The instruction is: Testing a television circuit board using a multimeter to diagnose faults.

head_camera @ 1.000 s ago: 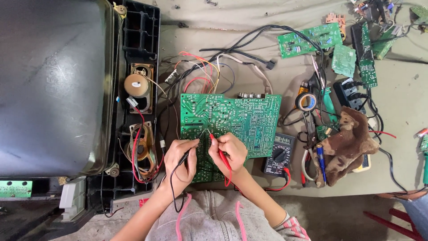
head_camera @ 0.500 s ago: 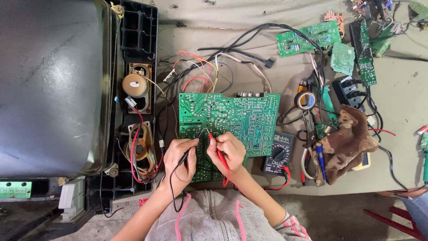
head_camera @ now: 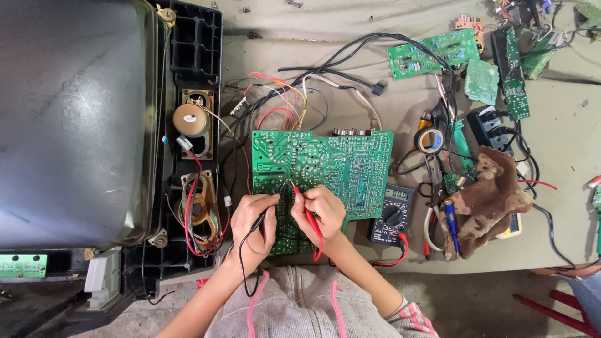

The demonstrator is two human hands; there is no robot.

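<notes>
My left hand [head_camera: 255, 216] has a closed, pen-like grip on the black probe [head_camera: 270, 209], and my right hand [head_camera: 322, 209] pinches the red probe [head_camera: 300, 200] the same way, so each tip can be steered finely. Both tips come down close together on the solder side of the big green circuit board [head_camera: 332, 166], which lies flat, copper face up, on the cloth-covered surface [head_camera: 350, 87] right in front of me; I judge it was turned that way so the joints are open to the probes. The heels of my hands rest on the board's near edge, which steadies the tips. The probe leads loop back under my wrists, the red one running toward the black multimeter [head_camera: 391, 219] that sits just beside the board's right corner, dial up, near enough to read at a glance. The old television [head_camera: 69, 119] lies face down on my left with its back open, its speaker [head_camera: 191, 119] exposed and its coloured wires [head_camera: 282, 100] still joined to the board's far edge, which is why the board stays near it. Spare boards [head_camera: 432, 53], tape [head_camera: 429, 139] and a brown soft toy [head_camera: 485, 197] lie well apart to the right.
</notes>
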